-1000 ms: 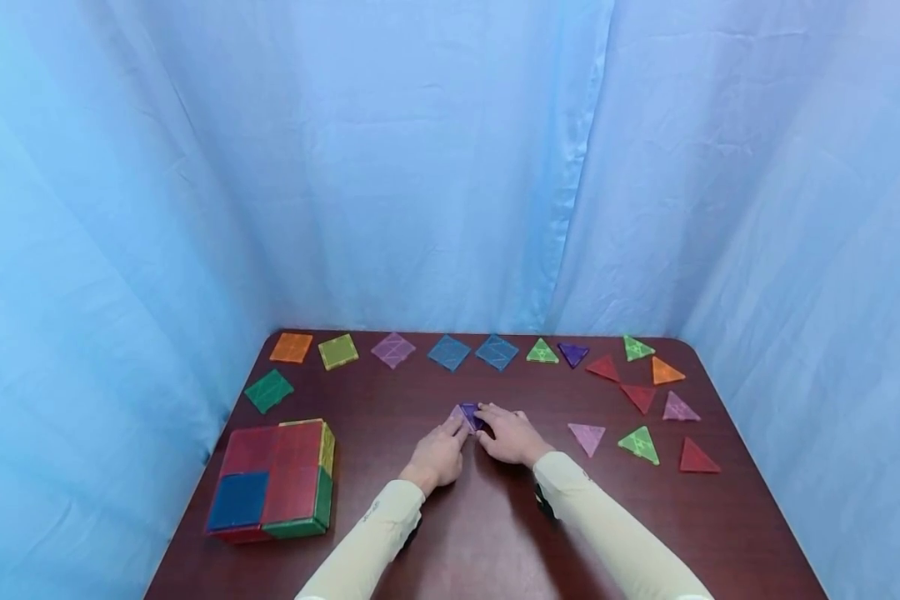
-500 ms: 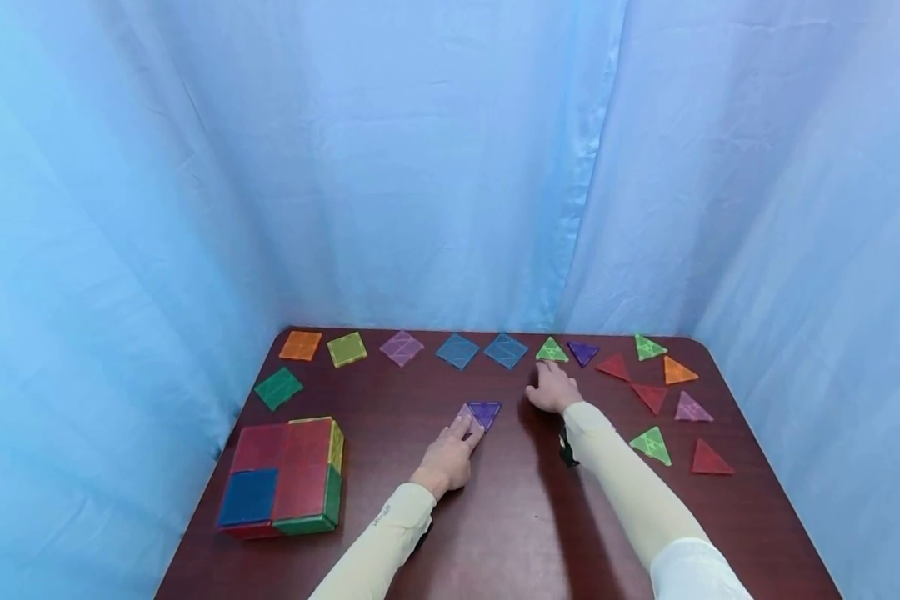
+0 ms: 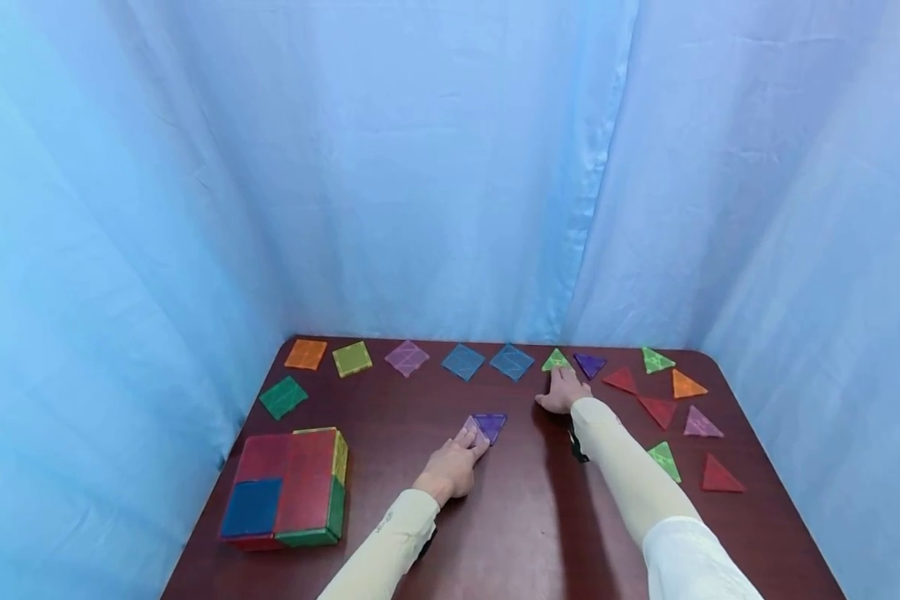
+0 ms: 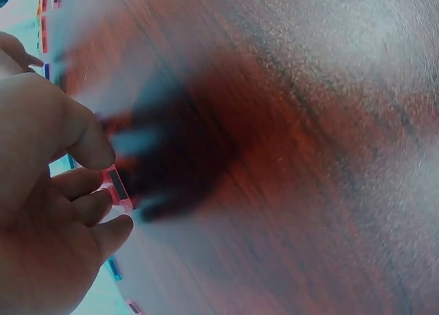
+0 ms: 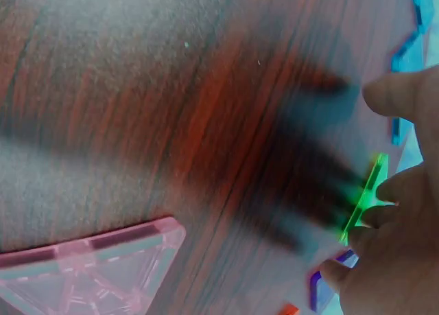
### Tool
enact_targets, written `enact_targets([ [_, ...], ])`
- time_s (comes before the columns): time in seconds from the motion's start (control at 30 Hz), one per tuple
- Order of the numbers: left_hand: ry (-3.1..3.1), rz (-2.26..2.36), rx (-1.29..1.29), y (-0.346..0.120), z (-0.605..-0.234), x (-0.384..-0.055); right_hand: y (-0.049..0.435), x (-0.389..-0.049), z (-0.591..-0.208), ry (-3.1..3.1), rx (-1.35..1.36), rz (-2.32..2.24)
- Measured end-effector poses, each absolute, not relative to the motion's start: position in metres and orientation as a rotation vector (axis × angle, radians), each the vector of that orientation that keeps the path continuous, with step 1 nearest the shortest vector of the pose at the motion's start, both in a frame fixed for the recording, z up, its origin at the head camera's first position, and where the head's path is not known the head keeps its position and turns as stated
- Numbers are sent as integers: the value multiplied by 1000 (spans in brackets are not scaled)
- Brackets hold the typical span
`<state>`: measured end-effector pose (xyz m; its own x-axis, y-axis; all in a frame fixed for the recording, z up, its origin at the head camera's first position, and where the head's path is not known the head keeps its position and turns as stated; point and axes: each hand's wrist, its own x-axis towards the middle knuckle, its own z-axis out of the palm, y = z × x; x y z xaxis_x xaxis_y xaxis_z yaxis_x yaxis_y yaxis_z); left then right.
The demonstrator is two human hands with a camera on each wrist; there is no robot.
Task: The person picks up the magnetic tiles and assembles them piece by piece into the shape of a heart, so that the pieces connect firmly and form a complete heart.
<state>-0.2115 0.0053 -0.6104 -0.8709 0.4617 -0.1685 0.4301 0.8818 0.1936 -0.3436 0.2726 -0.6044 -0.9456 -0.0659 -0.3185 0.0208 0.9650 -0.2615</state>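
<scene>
In the head view my left hand [image 3: 450,468] rests its fingertips on a pink triangular magnetic tile [image 3: 476,428] lying flat mid-table. A dark purple triangular tile [image 3: 491,427] lies against its right side. The left wrist view shows the pink tile's edge [image 4: 118,184] by the fingers and thumb. Farther back, my right hand [image 3: 566,390] touches a green triangular tile [image 3: 555,359], its thumb spread away to the left. In the right wrist view the fingertips lie over the green tile's edge [image 5: 363,200]. Another purple triangle [image 3: 590,365] is just right of that hand.
Square tiles, including two blue ones [image 3: 512,362], line the back and left. Red [image 3: 721,475], orange [image 3: 687,384] and other triangles are scattered at right. A block of stacked tiles [image 3: 307,475] stands at front left. A pink triangle [image 5: 89,267] shows in the right wrist view.
My right hand has left the purple tile beside the left hand and moved back and right to the green triangle. The left hand stays on the pink tile. The head view has shifted slightly.
</scene>
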Motion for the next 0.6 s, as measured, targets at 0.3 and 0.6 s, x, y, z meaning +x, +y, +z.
enact_targets([
  [0.3,2794,251,631,10,-608,-209,264,-304,-611,2922,-218,-104],
  [0.6,2775,299,618,7,-611,-211,238,-247,-618,3077,-388,-114],
])
